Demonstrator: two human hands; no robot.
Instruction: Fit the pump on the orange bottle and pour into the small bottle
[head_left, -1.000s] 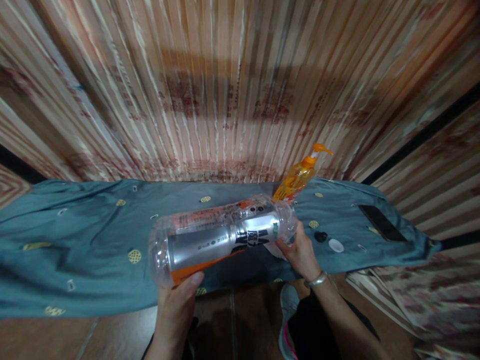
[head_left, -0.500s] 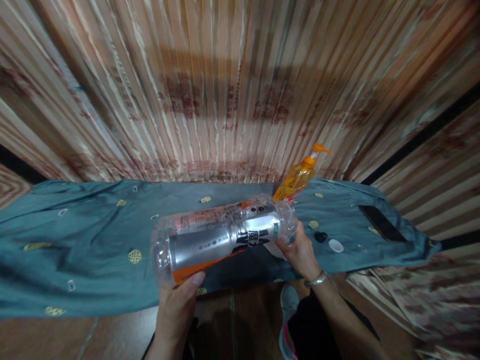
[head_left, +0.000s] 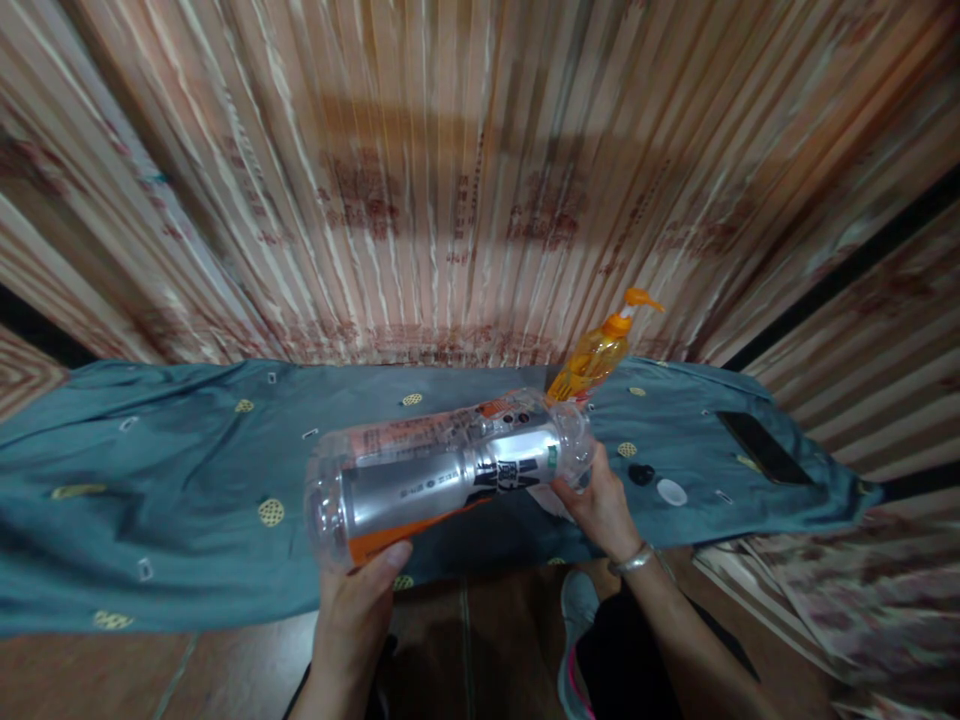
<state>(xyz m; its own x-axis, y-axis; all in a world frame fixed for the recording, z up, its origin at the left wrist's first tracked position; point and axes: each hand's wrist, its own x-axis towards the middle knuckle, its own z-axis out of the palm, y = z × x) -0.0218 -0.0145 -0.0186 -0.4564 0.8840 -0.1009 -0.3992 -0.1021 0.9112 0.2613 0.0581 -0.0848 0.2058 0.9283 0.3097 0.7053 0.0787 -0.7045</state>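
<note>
Running crosswise: a clear bottle (head_left: 420, 490) is held over the cloth-covered desk (head_left: 187, 480), its long axis set left to right.
Left hand (head_left: 358, 605): clamped on the bottle's left end from the near side, fingers hidden.
Right hand (head_left: 606, 505): clamped around the right end.
Pump bottle (head_left: 595, 358): seen just behind that right end; whether contact is made cannot be told.

You are easing your left hand (head_left: 354, 605) slightly toward your right hand (head_left: 606, 502), and the large clear bottle (head_left: 442, 470) between them is shifting a touch the same way at the end nearest your left hand.
</note>
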